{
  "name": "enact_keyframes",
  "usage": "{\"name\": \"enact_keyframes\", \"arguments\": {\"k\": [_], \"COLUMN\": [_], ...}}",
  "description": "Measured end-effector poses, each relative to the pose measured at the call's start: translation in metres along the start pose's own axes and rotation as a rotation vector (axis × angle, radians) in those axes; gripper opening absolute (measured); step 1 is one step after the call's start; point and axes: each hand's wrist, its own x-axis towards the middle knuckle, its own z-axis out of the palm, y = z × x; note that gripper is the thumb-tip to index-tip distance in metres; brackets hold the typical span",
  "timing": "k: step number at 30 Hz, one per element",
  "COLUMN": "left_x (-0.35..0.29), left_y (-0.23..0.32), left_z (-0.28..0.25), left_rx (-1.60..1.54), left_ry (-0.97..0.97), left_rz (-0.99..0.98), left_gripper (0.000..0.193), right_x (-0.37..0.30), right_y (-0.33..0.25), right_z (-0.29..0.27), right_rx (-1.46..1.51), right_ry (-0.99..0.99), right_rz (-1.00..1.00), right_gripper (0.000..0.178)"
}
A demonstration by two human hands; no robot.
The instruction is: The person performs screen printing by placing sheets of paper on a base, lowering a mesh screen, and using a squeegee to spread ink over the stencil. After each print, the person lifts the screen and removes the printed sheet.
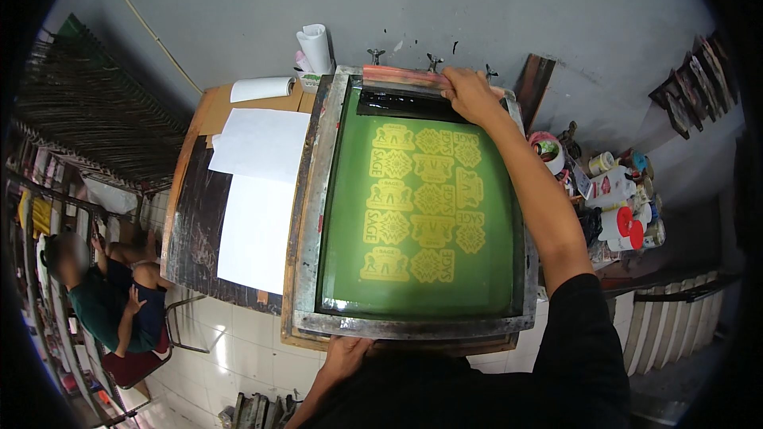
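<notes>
A screen printing frame [413, 324] with a grey metal border lies in front of me. Its green mesh [485, 286] carries several yellow stencil designs. At the far end of the mesh is a band of black ink [413, 105]. Along that end lies a squeegee [401, 74] with a reddish handle, and my right hand [473, 95] is closed over its right part. My left hand [346, 352] is at the near edge of the frame, left of the middle, closed on the edge; some fingers are hidden beneath it.
White paper sheets [254, 222] lie on the dark table [195, 230] at left, near a paper roll [314, 48]. Ink tubs [616, 222] crowd the right side. A grey wall [493, 0] stands behind. A seated person [119, 302] is at far left.
</notes>
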Motion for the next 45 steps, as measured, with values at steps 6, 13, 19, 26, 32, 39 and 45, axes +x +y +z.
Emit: {"name": "enact_keyframes", "arguments": {"k": [6,13,19,26,32,39,45], "left_x": [0.001,-0.001,-0.001,0.001,0.004,0.0,0.0], "left_y": [0.002,0.006,0.001,0.013,0.012,0.007,0.01], "left_z": [-0.002,0.001,0.0,-0.001,0.001,0.004,0.002], "left_rx": [-0.021,0.025,0.063,-0.004,0.046,0.049,-0.021], "left_ry": [-0.002,0.005,0.016,0.017,0.06,0.079,0.039], "left_rz": [-0.012,-0.027,0.026,-0.047,0.06,0.042,-0.068], "left_gripper": [0.015,0.018,0.019,0.024,0.025,0.024,0.021], "right_x": [0.0,-0.02,-0.024,0.0,0.005,-0.005,0.011], "right_y": [-0.014,-0.013,-0.025,-0.011,-0.006,-0.014,-0.001], "right_z": [-0.019,0.009,-0.001,-0.004,-0.016,-0.024,-0.028], "right_rx": [0.07,-0.034,-0.005,-0.026,0.097,0.137,0.218], "right_ry": [-0.127,0.107,0.009,-0.004,-0.163,-0.186,-0.237], "right_rz": [0.02,-0.021,-0.034,0.017,0.065,0.055,0.072], "right_gripper": [0.022,0.019,0.019,0.023,0.029,0.033,0.033]}}
